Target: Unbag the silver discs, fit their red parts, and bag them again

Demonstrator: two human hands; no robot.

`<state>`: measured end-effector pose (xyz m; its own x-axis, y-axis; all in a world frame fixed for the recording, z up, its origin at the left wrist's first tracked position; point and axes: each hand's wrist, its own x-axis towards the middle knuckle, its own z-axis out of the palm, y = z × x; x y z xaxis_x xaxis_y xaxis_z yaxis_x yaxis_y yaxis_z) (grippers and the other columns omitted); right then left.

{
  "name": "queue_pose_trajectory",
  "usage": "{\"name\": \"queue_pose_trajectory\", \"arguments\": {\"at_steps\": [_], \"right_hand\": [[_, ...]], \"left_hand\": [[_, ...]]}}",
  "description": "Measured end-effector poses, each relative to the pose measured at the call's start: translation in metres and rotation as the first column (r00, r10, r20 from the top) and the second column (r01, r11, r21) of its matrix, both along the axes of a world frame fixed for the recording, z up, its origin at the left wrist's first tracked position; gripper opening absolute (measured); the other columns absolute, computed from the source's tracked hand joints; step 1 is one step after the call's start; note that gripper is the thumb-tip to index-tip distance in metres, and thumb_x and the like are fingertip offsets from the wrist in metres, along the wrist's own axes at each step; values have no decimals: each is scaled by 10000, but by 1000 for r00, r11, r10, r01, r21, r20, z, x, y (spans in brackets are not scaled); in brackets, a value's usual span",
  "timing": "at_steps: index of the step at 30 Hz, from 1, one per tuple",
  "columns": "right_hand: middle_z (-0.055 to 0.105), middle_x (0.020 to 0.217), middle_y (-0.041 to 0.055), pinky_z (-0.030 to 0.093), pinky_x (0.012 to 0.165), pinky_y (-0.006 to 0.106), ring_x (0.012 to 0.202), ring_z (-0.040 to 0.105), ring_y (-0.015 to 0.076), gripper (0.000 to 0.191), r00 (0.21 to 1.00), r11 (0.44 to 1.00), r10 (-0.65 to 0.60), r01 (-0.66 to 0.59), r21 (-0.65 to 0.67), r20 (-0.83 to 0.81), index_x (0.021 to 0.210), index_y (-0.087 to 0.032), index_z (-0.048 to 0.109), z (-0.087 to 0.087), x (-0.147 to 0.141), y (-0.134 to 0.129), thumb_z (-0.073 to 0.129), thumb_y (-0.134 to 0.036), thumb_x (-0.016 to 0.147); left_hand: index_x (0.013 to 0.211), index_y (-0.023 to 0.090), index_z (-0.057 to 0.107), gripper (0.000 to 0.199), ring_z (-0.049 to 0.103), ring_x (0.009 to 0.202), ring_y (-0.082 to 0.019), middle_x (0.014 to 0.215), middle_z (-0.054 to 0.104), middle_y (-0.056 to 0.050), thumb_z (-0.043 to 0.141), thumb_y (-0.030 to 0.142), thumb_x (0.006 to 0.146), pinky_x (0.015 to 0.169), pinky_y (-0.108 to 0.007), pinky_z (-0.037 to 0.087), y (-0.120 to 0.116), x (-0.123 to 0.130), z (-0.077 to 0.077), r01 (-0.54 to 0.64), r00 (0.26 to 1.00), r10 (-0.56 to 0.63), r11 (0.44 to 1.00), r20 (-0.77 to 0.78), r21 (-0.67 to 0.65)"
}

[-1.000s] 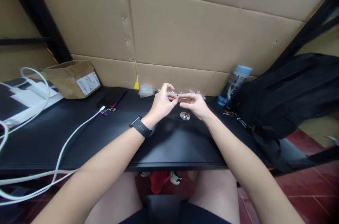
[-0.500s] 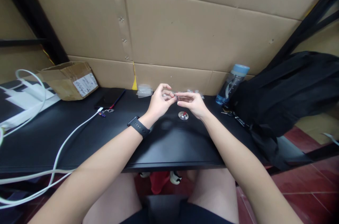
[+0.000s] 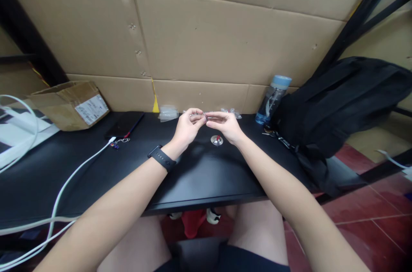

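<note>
My left hand [image 3: 187, 128] and my right hand [image 3: 227, 125] meet fingertip to fingertip above the black tabletop [image 3: 206, 177]. Between them they pinch a small thin metallic disc [image 3: 205, 118], seen almost edge on. The fingers partly cover it, so its full shape is hidden. Just below my right hand, a shiny round metal disc [image 3: 216, 140] with a red piece at its centre lies on the table. A black watch band [image 3: 162, 158] circles my left wrist.
Behind my hands lie clear plastic bags [image 3: 168, 113]. At left are a cardboard box [image 3: 80, 107], a dark flat device [image 3: 124, 124] and a white cable [image 3: 72, 171]. A blue-capped bottle [image 3: 273, 98] and a black backpack [image 3: 334, 104] stand at right.
The view has shifted, so most things appear further left. My fingers have closed slightly around the small disc, while the other disc still lies on the table.
</note>
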<state>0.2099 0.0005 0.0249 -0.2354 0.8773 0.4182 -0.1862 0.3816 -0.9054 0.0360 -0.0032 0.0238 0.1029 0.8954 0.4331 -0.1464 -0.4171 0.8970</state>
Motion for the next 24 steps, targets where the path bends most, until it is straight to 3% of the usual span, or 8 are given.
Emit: {"name": "queue_pose_trajectory", "arguments": {"at_steps": [6, 9, 12, 15, 18, 24], "right_hand": [[798, 1030, 63, 559, 1005, 457, 1011, 741, 255, 412, 1000, 1000, -13, 13, -14, -22, 982, -220, 806, -2, -4, -1, 930, -345, 609], [796, 1038, 65, 569, 986, 456, 994, 744, 252, 448, 1000, 1000, 2, -3, -11, -12, 974, -215, 798, 0, -2, -2, 949, -312, 564], [788, 1070, 74, 576, 969, 447, 989, 742, 248, 465, 1000, 1000, 11, -11, 6, 16, 926, -206, 784, 4, 1, -2, 969, -278, 505], [785, 1075, 86, 577, 960, 447, 993, 738, 254, 466, 999, 1000, 6, -7, 19, 43, 900, -197, 781, 6, 3, -2, 974, -282, 484], [788, 1051, 89, 586, 934, 462, 958, 742, 258, 468, 999, 1000, 6, -6, 18, 39, 911, -195, 794, 6, 3, -3, 973, -286, 488], [775, 1093, 93, 570, 959, 466, 1034, 723, 269, 295, 999, 1000, 7, -7, 9, -36, 709, -189, 773, 6, 1, -5, 966, -322, 529]], "left_hand": [[996, 189, 578, 295, 716, 837, -184, 838, 722, -36, 767, 260, 780, 745, -273, 528, -3, -4, 5, -29, 995, 39, 994, -96, 107], [1003, 190, 550, 377, 716, 821, -181, 826, 731, -33, 806, 259, 736, 738, -269, 516, -4, -4, 8, 4, 1000, -4, 1000, -26, -1], [1038, 186, 526, 515, 708, 787, -167, 837, 746, -40, 868, 265, 661, 699, -247, 497, -2, -5, 10, 112, 992, -100, 981, 80, -158], [1045, 181, 531, 594, 692, 742, -147, 860, 754, -51, 910, 270, 596, 647, -221, 472, -1, -8, 10, 187, 980, -167, 957, 108, -219], [1045, 191, 524, 595, 710, 754, -162, 840, 752, -40, 913, 280, 604, 691, -247, 511, -1, -9, 11, 176, 983, -164, 968, 80, -178], [1066, 216, 485, 557, 743, 799, -183, 858, 737, -19, 879, 292, 679, 779, -311, 581, -5, -6, 12, 109, 994, -107, 994, 32, -34]]}}
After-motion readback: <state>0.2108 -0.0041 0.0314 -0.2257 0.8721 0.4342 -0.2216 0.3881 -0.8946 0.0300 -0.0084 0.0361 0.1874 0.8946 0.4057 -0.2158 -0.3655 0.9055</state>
